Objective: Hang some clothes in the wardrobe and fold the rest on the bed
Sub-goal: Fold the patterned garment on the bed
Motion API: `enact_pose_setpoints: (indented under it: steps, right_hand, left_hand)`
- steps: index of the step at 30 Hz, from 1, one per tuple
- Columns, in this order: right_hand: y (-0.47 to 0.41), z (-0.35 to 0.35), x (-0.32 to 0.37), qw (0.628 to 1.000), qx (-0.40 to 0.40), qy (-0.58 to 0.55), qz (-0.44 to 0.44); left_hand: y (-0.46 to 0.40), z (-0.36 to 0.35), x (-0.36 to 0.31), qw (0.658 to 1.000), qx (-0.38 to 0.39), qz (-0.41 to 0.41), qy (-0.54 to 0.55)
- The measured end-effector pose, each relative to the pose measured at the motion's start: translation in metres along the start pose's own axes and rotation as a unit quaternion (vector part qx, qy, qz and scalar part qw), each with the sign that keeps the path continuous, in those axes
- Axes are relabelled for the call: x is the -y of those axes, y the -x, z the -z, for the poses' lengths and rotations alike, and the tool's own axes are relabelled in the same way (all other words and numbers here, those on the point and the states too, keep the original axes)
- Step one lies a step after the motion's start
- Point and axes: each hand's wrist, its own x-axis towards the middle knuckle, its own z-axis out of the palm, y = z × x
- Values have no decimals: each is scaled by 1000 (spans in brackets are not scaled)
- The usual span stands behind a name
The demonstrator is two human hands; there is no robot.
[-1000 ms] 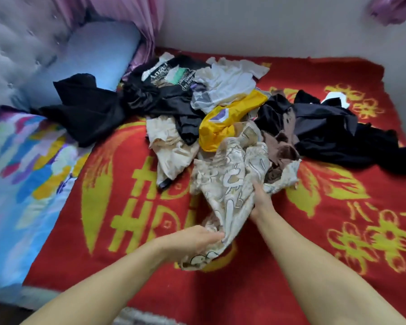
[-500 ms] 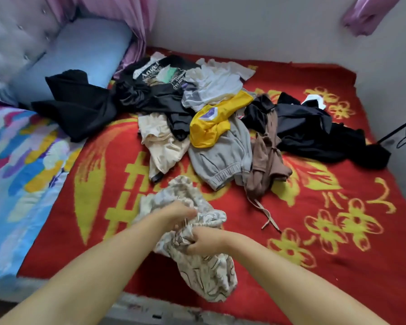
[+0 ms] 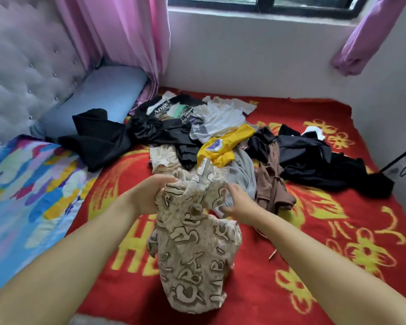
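The bed (image 3: 338,289) fills the scene, with a headboard (image 3: 21,78) along its left side and a wall with a window (image 3: 263,3) at the far side. A pillow (image 3: 99,95) lies in the far left corner against the headboard, and a quilt (image 3: 28,188) lies nearer along the left edge. A pile of clothes (image 3: 220,137) is spread across the far half of the bed, from beside the pillow toward the right edge. Nearer than the pile, a patterned garment (image 3: 192,254) hangs above the bed's near middle, between the left hand (image 3: 148,195) on its left and the right hand (image 3: 239,205) on its right. Curtains (image 3: 127,38) hang at the far left, just behind the pillow.
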Motion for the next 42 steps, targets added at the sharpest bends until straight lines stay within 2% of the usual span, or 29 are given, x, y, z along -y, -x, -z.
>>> enact_pose_setpoints:
  steps: [2,3,6,9,11,13,15,18,20,22,25,28,30,32,34,38,42]
  right_hand:
    - [-10,5,23,997,-13,-36,71]
    - [-13,8,33,993,-15,-89,79]
    - [-15,25,51,949,-14,-306,72]
    - [-17,51,48,912,-36,-408,29]
    - [-19,69,45,887,-21,-462,15]
    - [-20,89,45,873,-5,-488,14]
    - [-19,109,47,871,-3,-491,14]
    - [-13,137,59,872,-20,-489,24]
    - [-8,153,75,866,-31,-496,50]
    - [-3,167,96,847,-42,-522,91]
    - [5,184,130,804,-86,-578,112]
    - [11,202,151,748,-132,-639,120]
    - [14,213,157,704,-147,-682,134]
    - [18,223,162,664,-149,-717,152]
    - [20,231,164,642,-162,-733,157]
    - [18,237,145,624,-213,-739,138]
    - [13,237,112,607,-276,-741,77]
  left_hand:
    - [2,0,-13,999,-15,-3,-29]
    - [4,0,-19,999,-16,1,-42]
    - [9,4,-33,997,-27,11,-72]
    - [9,20,-38,992,-54,-4,-112]
    - [5,31,-38,987,-73,-15,-145]
    - [1,33,-39,982,-97,-31,-158]
    - [-6,28,-44,972,-151,-83,-162]
    - [-16,16,-60,936,-262,-189,-139]
    - [-23,6,-74,912,-310,-245,-110]
    - [-27,-7,-85,907,-297,-284,-94]
    - [-26,-34,-92,911,-223,-323,-124]
    - [-19,-54,-85,910,-131,-322,-226]
    - [-14,-63,-73,903,-84,-278,-316]
    - [-18,-64,-58,905,-53,-241,-346]
    - [-25,-65,-49,898,-88,-247,-354]
    - [-32,-57,-62,828,-259,-282,-410]
    - [-31,-44,-84,780,-295,-289,-470]
